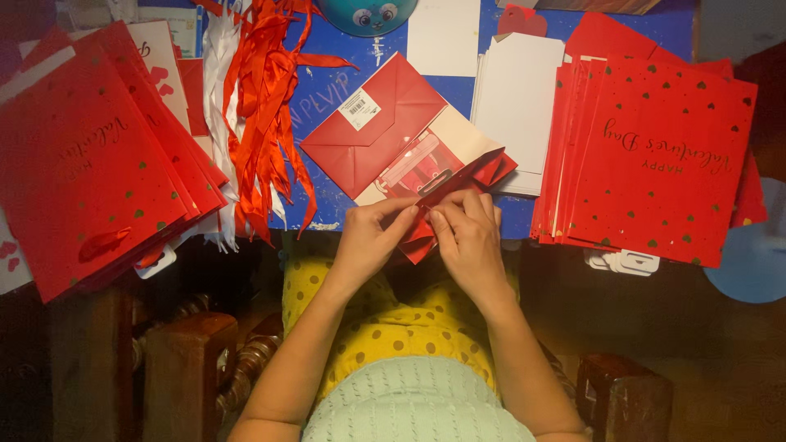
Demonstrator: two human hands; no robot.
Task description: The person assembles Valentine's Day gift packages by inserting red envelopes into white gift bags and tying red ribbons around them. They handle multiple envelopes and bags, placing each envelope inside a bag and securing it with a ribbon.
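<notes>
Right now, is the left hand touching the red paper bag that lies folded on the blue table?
Touching. The head view shows the left hand and the right hand both pinching the near edge of the red paper bag, with no gap visible.

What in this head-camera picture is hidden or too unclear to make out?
- What the fingertips of the left hand and right hand pinch at the red paper bag: too small, covered by the fingers.
- The bag's lower edge: behind both hands.
- The red ribbons and the blue round thing: cut off by the top edge.
- The left stack of bags: cut by the left edge.
</notes>
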